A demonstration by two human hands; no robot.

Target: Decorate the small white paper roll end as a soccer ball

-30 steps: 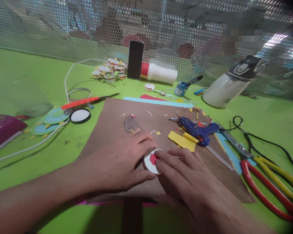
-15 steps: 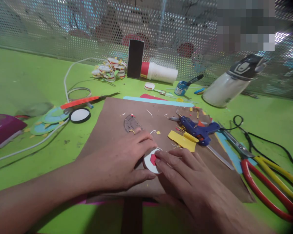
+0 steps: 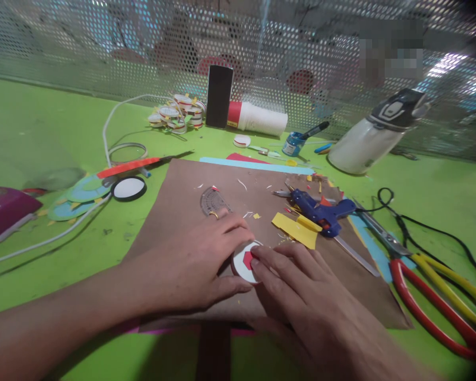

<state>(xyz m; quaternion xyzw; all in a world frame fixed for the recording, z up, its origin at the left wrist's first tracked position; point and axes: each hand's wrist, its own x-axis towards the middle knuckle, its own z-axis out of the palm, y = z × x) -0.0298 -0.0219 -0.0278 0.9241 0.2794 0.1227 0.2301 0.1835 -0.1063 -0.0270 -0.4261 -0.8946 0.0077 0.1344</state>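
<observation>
A round white disc (image 3: 240, 270) lies on the brown sheet, with a small angular red paper piece (image 3: 247, 260) on its top. My left hand (image 3: 200, 259) curves around the disc's left side, thumb at the near edge and fingers at the far edge. From the right, my right hand (image 3: 301, 280) presses its fingertips onto the red piece and the disc, hiding part of both. Just beyond my left fingers is a clear protractor (image 3: 213, 201). Cut yellow paper (image 3: 295, 228) and a blue glue gun (image 3: 321, 211) lie beyond my right hand.
Large scissors (image 3: 412, 264) with red and yellow handles are at right, near a black cord. A white bottle (image 3: 367, 145), a blue paint jar (image 3: 293, 144), a dark phone (image 3: 219, 97) and paper cups (image 3: 262, 118) stand or lie farther back. An orange cutter (image 3: 129, 167) lies left.
Both hands stay in nearly the same place on the disc and the red piece. The whole view shifts very slightly; nothing else visibly moves.
</observation>
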